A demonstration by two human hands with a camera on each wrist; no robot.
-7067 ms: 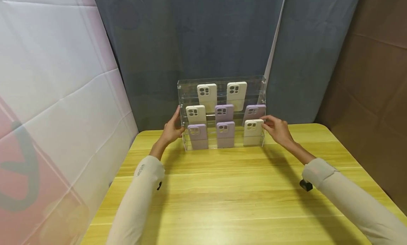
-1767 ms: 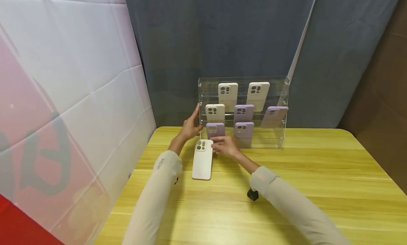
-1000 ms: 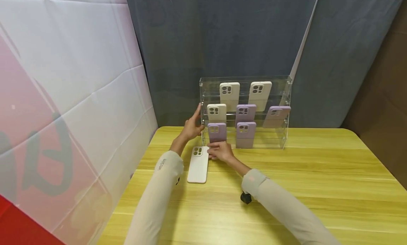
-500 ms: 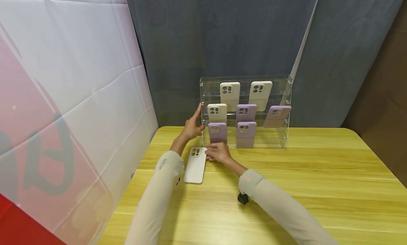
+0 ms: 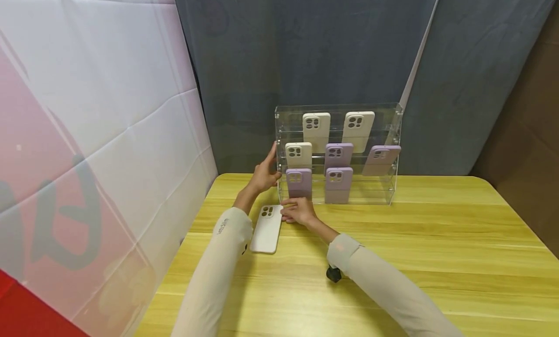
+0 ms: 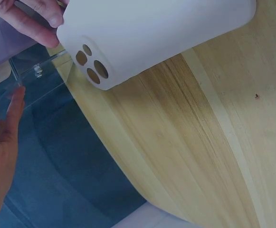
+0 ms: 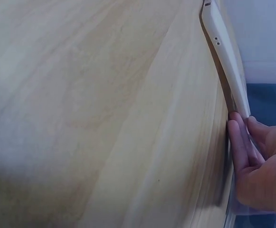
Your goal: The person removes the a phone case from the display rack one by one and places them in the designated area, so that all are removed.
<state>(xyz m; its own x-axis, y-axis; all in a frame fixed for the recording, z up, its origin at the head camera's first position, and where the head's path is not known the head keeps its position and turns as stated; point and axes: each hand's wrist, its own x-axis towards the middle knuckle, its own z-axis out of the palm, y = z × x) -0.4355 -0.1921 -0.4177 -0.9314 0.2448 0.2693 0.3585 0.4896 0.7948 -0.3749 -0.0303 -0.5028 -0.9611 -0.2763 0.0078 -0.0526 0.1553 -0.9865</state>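
My right hand (image 5: 301, 211) pinches the upper right corner of a white phone case (image 5: 266, 232) between thumb and fingers. The case slants low in front of the rack's left end, its camera cutouts toward the rack. Seen edge-on in the right wrist view, the white case (image 7: 225, 57) tilts close over the table. My left hand (image 5: 264, 174) grips the left side of a clear acrylic display rack (image 5: 373, 197), one finger reaching up along the side panel. Part of that hand (image 6: 2, 152) shows at the rack's edge in the left wrist view.
Several white and lilac phone cases stand in the rack, including a lilac case (image 5: 338, 184) in the bottom row. A leaning lilac case (image 5: 381, 160) is at the middle right. Behind the wooden table (image 5: 415, 259) hangs a dark grey curtain (image 5: 340, 50); a white wall panel (image 5: 131, 84) stands left.
The white case has left the rack's bottom right spot, carried by my right hand to the front left. Lately it has shifted slightly further left and lower. My left hand stays at the rack's side.
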